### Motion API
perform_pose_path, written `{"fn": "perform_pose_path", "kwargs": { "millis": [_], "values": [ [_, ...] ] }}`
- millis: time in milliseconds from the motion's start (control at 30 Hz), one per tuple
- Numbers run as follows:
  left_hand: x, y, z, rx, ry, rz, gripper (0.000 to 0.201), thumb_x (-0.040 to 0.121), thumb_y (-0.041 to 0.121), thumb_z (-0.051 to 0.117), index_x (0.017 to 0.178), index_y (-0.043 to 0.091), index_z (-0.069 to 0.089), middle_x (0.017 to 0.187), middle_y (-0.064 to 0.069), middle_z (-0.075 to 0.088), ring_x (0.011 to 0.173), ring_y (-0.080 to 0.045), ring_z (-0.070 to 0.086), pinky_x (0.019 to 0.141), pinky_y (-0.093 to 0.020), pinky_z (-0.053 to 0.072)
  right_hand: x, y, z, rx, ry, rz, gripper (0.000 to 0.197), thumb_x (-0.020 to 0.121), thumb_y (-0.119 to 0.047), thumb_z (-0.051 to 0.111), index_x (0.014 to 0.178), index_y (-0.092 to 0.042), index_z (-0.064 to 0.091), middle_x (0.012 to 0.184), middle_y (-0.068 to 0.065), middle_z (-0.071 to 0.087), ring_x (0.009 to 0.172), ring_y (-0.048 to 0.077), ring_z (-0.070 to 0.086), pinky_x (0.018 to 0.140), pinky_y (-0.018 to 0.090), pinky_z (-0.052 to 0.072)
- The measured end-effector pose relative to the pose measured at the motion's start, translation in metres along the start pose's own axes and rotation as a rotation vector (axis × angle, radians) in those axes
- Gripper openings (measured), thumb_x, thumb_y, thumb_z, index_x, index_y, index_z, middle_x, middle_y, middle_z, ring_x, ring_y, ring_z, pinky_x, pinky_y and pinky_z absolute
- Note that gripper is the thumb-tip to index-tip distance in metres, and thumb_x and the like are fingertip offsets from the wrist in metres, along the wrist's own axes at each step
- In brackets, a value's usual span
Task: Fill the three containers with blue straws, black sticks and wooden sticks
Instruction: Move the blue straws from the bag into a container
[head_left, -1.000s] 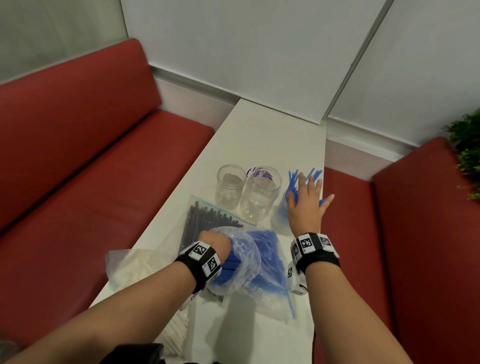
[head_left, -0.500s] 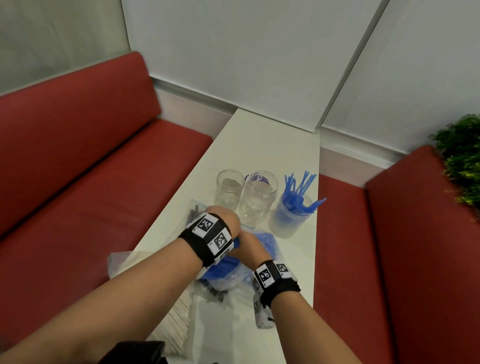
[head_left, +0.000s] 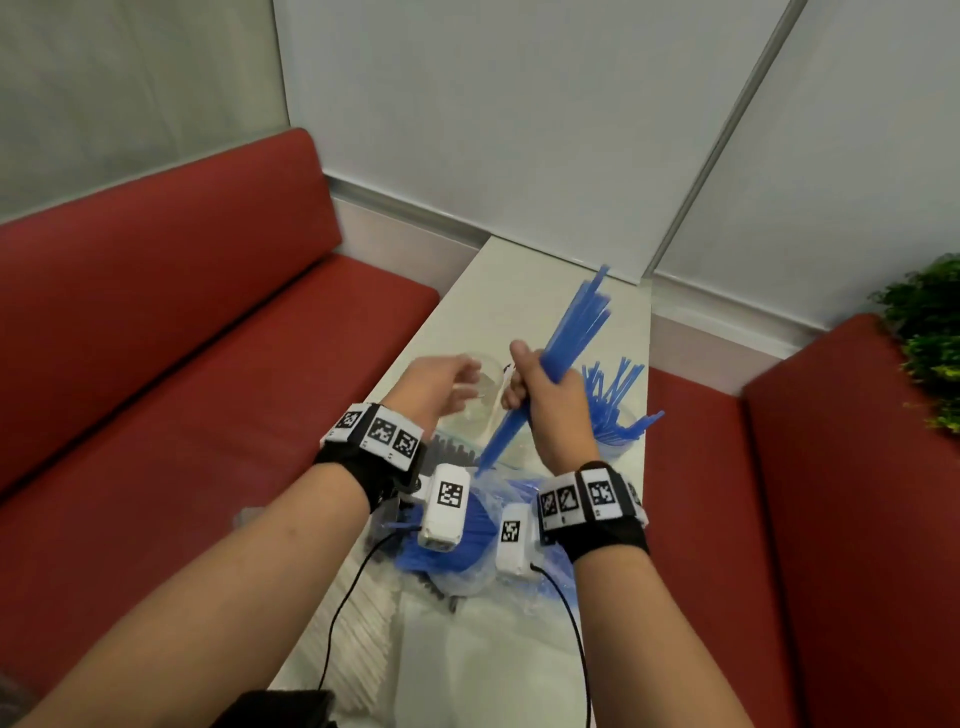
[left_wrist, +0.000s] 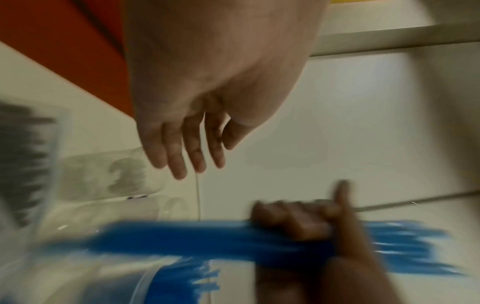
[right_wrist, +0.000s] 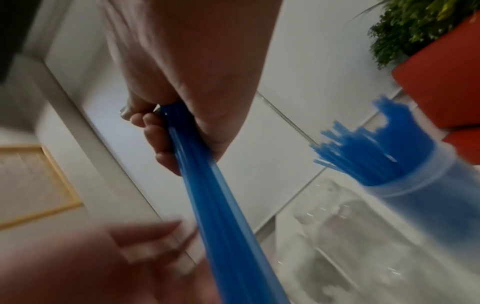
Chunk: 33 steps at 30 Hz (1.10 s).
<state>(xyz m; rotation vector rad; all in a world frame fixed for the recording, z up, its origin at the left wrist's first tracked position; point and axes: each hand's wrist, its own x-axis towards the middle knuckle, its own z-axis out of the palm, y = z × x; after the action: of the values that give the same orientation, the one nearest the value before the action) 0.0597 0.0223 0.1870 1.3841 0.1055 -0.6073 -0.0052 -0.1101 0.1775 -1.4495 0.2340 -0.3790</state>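
Observation:
My right hand (head_left: 545, 395) grips a bundle of blue straws (head_left: 576, 327) and holds it tilted above the table; the same bundle (right_wrist: 215, 205) runs through my fist (right_wrist: 166, 133). My left hand (head_left: 441, 382) hovers just left of it with relaxed fingers (left_wrist: 192, 152), holding nothing. A frosted container (head_left: 618, 415) at the right holds several blue straws (right_wrist: 389, 164). Two clear jars (head_left: 485, 374) stand left of it, partly hidden by my hands. An open bag of blue straws (head_left: 467, 525) lies under my wrists. The bag of black sticks (head_left: 452, 449) lies beside it.
A bag of pale sticks (head_left: 363, 623) lies at the table's near left edge. The narrow white table (head_left: 519, 291) runs to the wall, with red benches (head_left: 208, 364) on both sides. A green plant (head_left: 930, 338) stands at the right.
My right hand pulled a bundle of blue straws out of the bag and raised it. My left hand let go of the bag and rose toward the jars.

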Motion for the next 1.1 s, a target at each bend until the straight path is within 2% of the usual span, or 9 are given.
{"fn": "perform_pose_path", "kwargs": {
  "millis": [133,200,367,533,600,700,900,967,1100],
  "values": [
    [0.001,-0.036,-0.003,-0.272,-0.254,-0.419,0.044,0.106,0.036,0.041,0.103,-0.002,0.063,0.104,-0.019,0.066,0.097,-0.034,0.065,0.097,-0.045,0.048,0.004,-0.043,0.007,0.106,-0.039,-0.112,0.037,0.088,-0.043,0.075,0.064,-0.026,0.053,0.058,0.0,0.047,0.055,0.019,0.048,0.064,0.034,0.048],
    [-0.002,-0.043,0.003,-0.464,-0.327,-0.487,0.047,0.105,0.034,0.045,0.102,-0.009,0.064,0.105,-0.024,0.066,0.098,-0.039,0.067,0.092,-0.048,0.055,0.0,-0.049,0.009,0.093,-0.06,-0.121,0.034,0.088,-0.039,0.076,0.065,-0.025,0.055,0.059,0.001,0.048,0.057,0.02,0.049,0.065,0.035,0.048],
    [-0.01,-0.038,0.016,-0.636,-0.337,-0.498,0.028,0.1,0.015,0.056,0.097,-0.012,0.064,0.094,-0.024,0.066,0.09,-0.036,0.068,0.062,-0.043,0.063,-0.011,-0.049,0.006,0.056,-0.064,-0.154,0.019,0.085,-0.026,0.079,0.085,-0.015,0.064,0.069,0.006,0.057,0.066,0.022,0.057,0.07,0.034,0.052],
    [-0.012,-0.04,0.021,-0.538,-0.256,-0.52,0.026,0.099,0.014,0.056,0.088,-0.008,0.064,0.078,-0.018,0.063,0.06,-0.028,0.07,0.052,-0.033,0.061,-0.012,-0.055,0.004,0.104,-0.071,-0.178,0.017,0.086,-0.027,0.078,0.079,-0.022,0.064,0.067,0.003,0.057,0.063,0.021,0.056,0.071,0.035,0.052],
    [-0.011,-0.042,0.021,-0.484,-0.281,-0.57,0.027,0.098,0.02,0.058,0.081,-0.001,0.061,0.067,-0.011,0.058,0.046,-0.017,0.063,0.041,-0.022,0.054,-0.015,-0.052,0.004,0.099,-0.083,-0.153,0.028,0.088,-0.033,0.076,0.071,-0.022,0.057,0.06,0.001,0.049,0.058,0.02,0.049,0.069,0.036,0.048],
    [-0.008,-0.044,0.019,-0.424,-0.375,-0.643,0.031,0.098,0.029,0.056,0.076,0.008,0.054,0.058,-0.004,0.052,0.031,-0.005,0.041,0.026,-0.011,0.025,-0.018,-0.047,0.004,0.106,-0.088,-0.112,0.036,0.089,-0.036,0.074,0.066,-0.022,0.05,0.057,0.0,0.043,0.053,0.018,0.043,0.065,0.034,0.045],
    [0.002,-0.056,0.012,-0.362,-0.334,-0.615,0.031,0.101,0.032,0.052,0.081,0.008,0.052,0.056,-0.002,0.048,0.028,-0.003,0.031,0.024,-0.014,0.017,-0.018,-0.051,-0.016,-0.104,-0.189,-0.106,0.027,0.087,-0.036,0.076,0.078,-0.013,0.065,0.08,0.013,0.068,0.083,0.027,0.066,0.086,0.04,0.055],
    [0.006,-0.066,0.003,-0.33,-0.281,-0.594,0.033,0.103,0.032,0.05,0.081,0.007,0.049,0.057,-0.003,0.047,0.029,-0.003,0.031,0.024,-0.014,0.017,-0.016,-0.053,-0.031,-0.221,-0.272,-0.029,0.025,0.087,-0.036,0.075,0.087,-0.011,0.069,0.094,0.015,0.072,0.095,0.026,0.07,0.087,0.038,0.058],
    [0.009,-0.089,-0.013,-0.282,-0.211,-0.573,0.032,0.104,0.03,0.046,0.083,0.006,0.046,0.052,-0.003,0.047,0.029,-0.004,0.03,0.025,-0.014,0.016,-0.01,-0.064,-0.056,-0.386,-0.468,0.253,0.017,0.085,-0.024,0.079,0.094,-0.01,0.075,0.097,0.013,0.076,0.092,0.032,0.074,0.079,0.038,0.062]
  ]
}}
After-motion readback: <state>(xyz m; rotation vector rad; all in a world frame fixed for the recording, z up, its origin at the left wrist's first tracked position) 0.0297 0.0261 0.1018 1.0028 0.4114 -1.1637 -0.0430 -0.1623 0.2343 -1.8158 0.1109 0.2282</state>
